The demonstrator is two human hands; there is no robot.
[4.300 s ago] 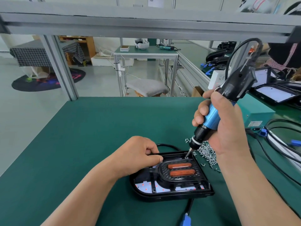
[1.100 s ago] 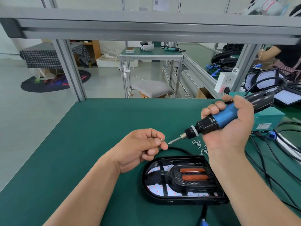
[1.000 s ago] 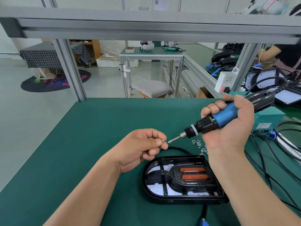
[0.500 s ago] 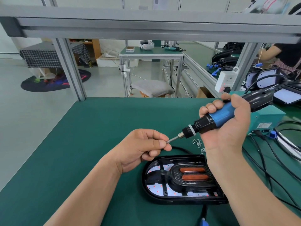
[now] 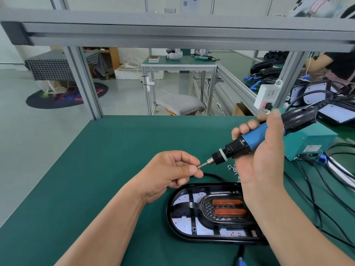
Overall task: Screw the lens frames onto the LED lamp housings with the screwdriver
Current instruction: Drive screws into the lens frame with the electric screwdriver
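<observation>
The screwdriver (image 5: 253, 140) has been lifted off the housing (image 5: 170, 214) and tilted flat. The gap between its bit (image 5: 203, 165) and the left hand (image 5: 171, 169), open a second ago, has been closed. The left thumb and forefinger are pinched at the bit tip, on the screw seen there earlier and now hidden. The screwdriver barrel is gripped by the right hand (image 5: 263, 160).

The housing lies on the mat (image 5: 96, 169) below both hands, with the frame (image 5: 206, 206) seated in it and nothing holding it. The step is judged to be loading a screw. The screw should be set square on the bit and released only once it clings. The bit should then be brought down upright over an unfilled hole.

A label on the teal box (image 5: 311, 143) is too small to be read, and no brand can be made out on the screwdriver.
</observation>
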